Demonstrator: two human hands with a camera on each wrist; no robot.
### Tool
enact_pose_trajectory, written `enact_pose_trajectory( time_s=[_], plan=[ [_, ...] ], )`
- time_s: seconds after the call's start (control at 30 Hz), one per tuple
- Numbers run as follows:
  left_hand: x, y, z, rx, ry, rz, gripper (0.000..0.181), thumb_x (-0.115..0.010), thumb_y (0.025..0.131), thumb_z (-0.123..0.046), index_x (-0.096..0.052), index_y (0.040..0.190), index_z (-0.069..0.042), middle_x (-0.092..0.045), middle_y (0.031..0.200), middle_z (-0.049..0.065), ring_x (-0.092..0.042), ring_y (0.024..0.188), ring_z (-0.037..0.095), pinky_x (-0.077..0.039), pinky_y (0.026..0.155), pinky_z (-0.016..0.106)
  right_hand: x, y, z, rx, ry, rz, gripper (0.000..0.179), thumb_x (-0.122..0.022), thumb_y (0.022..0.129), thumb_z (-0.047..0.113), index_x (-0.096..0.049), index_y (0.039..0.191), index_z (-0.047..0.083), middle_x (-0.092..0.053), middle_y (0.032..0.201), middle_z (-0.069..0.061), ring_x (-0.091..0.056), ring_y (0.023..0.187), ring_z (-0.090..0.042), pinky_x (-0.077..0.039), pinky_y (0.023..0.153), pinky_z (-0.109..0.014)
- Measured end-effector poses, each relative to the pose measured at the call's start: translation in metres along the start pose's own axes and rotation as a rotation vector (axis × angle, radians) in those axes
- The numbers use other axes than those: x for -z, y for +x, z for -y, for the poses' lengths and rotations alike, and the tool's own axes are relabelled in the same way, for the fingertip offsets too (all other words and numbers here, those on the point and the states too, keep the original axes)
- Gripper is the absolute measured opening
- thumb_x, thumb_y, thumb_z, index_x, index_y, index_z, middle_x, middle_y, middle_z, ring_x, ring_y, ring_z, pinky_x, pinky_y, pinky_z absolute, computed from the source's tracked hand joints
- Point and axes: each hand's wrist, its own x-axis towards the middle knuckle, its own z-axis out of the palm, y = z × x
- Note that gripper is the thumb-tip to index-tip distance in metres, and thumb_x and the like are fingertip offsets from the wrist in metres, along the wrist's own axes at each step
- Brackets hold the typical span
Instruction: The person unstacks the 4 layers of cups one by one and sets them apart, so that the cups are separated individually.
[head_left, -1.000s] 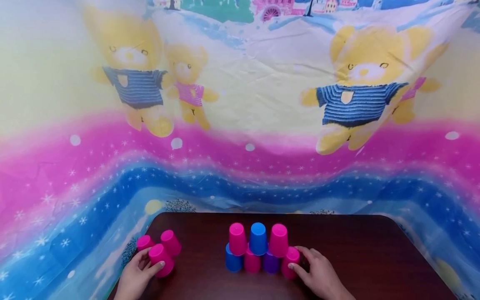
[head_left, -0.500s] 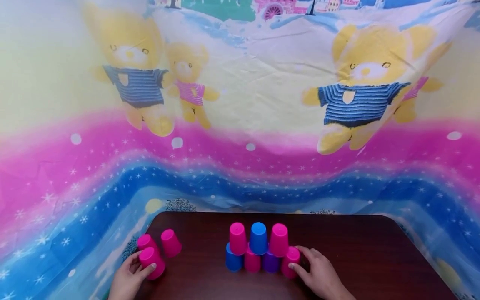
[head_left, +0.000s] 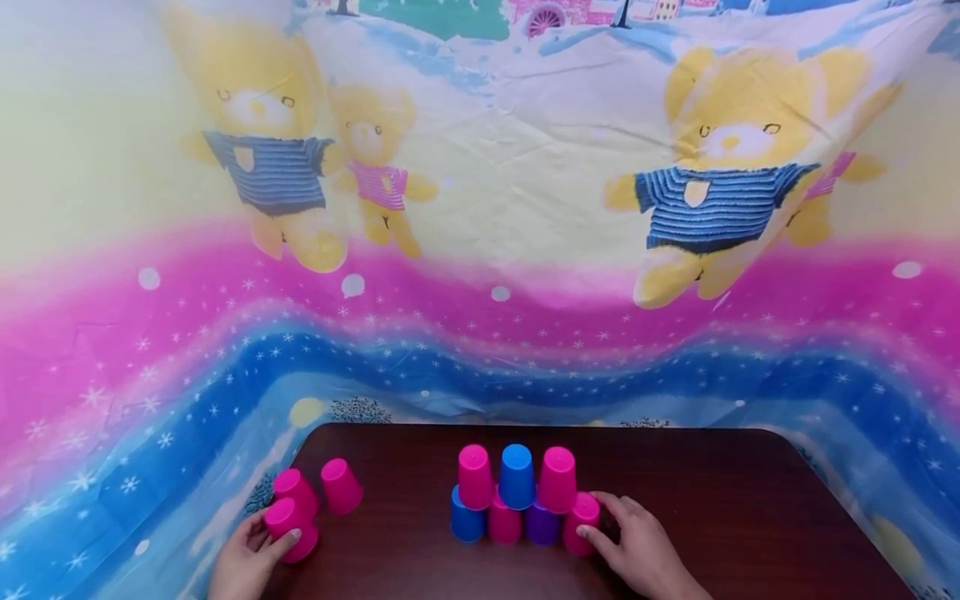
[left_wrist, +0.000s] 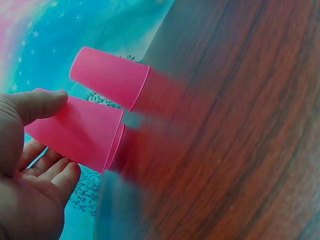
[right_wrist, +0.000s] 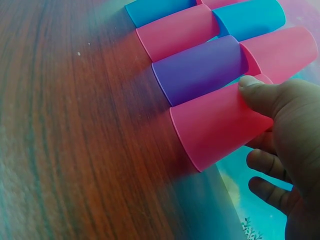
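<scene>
My left hand (head_left: 243, 560) holds an upside-down pink cup (head_left: 294, 537) near the table's left side, the thumb on its near face. In the left wrist view, a second pink rim (left_wrist: 115, 147) shows just past the rim of that held cup (left_wrist: 82, 130). Directly behind it is another pink cup (head_left: 297, 492), with a third pink cup (head_left: 342, 486) apart to the right. My right hand (head_left: 641, 546) grips the pink cup (head_left: 581, 525) at the right end of a two-tier stack. Beside that cup stands a purple cup (right_wrist: 202, 70).
The stack's lower row also has a pink cup (head_left: 504, 525) and a blue cup (head_left: 467, 517). Above sit a pink cup (head_left: 476, 477), a blue cup (head_left: 517, 477) and another pink cup (head_left: 557, 481). A printed cloth (head_left: 480, 333) hangs behind the dark wooden table (head_left: 720, 500).
My left hand has shifted left with its pink cup, from in front of the right-hand loose cup to in front of the left one. My right hand and the stack stay put.
</scene>
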Motion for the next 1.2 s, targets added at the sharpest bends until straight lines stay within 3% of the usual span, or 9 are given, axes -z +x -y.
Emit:
enact_pose_trajectory(
  time_s=[0.27, 0.6, 0.77, 0.87, 1.03, 1.2],
  plan=[
    [0.001, 0.005, 0.011, 0.011, -0.007, -0.049, 0.11, -0.077, 0.071, -0.059, -0.028, 0.144, 0.007, -0.036, 0.139, 0.036, -0.032, 0.131, 0.052, -0.039, 0.103, 0.057, 0.001, 0.0, 0.001, -0.002, 0.007, 0.013, 0.061, -0.068, 0.077, 0.064, -0.061, 0.124, 0.025, -0.061, 0.091, 0.011, -0.055, 0.082, -0.004, -0.051, 0.071, -0.031],
    [0.003, 0.008, 0.015, 0.018, -0.007, -0.033, 0.113, -0.076, 0.072, -0.059, -0.023, 0.145, 0.009, -0.031, 0.142, 0.038, -0.031, 0.131, 0.053, -0.038, 0.104, 0.058, 0.002, 0.001, 0.001, -0.009, -0.006, 0.012, 0.057, -0.073, 0.078, 0.055, -0.061, 0.125, 0.025, -0.061, 0.093, 0.012, -0.056, 0.084, -0.003, -0.052, 0.073, -0.032],
    [0.001, 0.01, 0.017, 0.025, -0.045, -0.036, 0.114, -0.079, 0.071, -0.057, -0.023, 0.145, 0.008, -0.03, 0.142, 0.038, -0.03, 0.131, 0.054, -0.037, 0.104, 0.059, 0.001, 0.0, 0.0, -0.004, -0.008, 0.006, 0.059, -0.072, 0.077, 0.058, -0.061, 0.125, 0.025, -0.062, 0.093, 0.011, -0.057, 0.084, -0.003, -0.052, 0.073, -0.032],
    [0.001, 0.01, 0.018, 0.011, -0.102, -0.032, 0.109, -0.08, 0.074, -0.047, -0.019, 0.147, 0.007, -0.028, 0.144, 0.037, -0.028, 0.132, 0.054, -0.034, 0.106, 0.058, 0.0, 0.0, 0.0, -0.001, -0.009, 0.005, 0.059, -0.071, 0.078, 0.06, -0.061, 0.125, 0.025, -0.061, 0.092, 0.011, -0.057, 0.083, -0.004, -0.052, 0.072, -0.032],
    [0.002, 0.007, 0.01, -0.023, -0.168, -0.048, 0.108, -0.082, 0.076, -0.034, -0.013, 0.151, 0.002, -0.024, 0.147, 0.034, -0.026, 0.136, 0.051, -0.029, 0.109, 0.057, 0.001, 0.0, 0.0, 0.011, 0.002, 0.007, 0.059, -0.071, 0.078, 0.059, -0.061, 0.125, 0.025, -0.06, 0.09, 0.011, -0.054, 0.078, -0.004, -0.049, 0.067, -0.028],
    [0.006, 0.0, -0.007, -0.087, -0.11, -0.133, 0.102, -0.079, 0.08, -0.035, -0.016, 0.15, 0.002, -0.029, 0.148, 0.03, -0.029, 0.137, 0.047, -0.029, 0.11, 0.055, 0.002, 0.0, 0.0, 0.024, 0.002, 0.004, 0.058, -0.071, 0.079, 0.058, -0.061, 0.125, 0.025, -0.06, 0.088, 0.01, -0.05, 0.074, -0.004, -0.045, 0.063, -0.026]
  ],
)
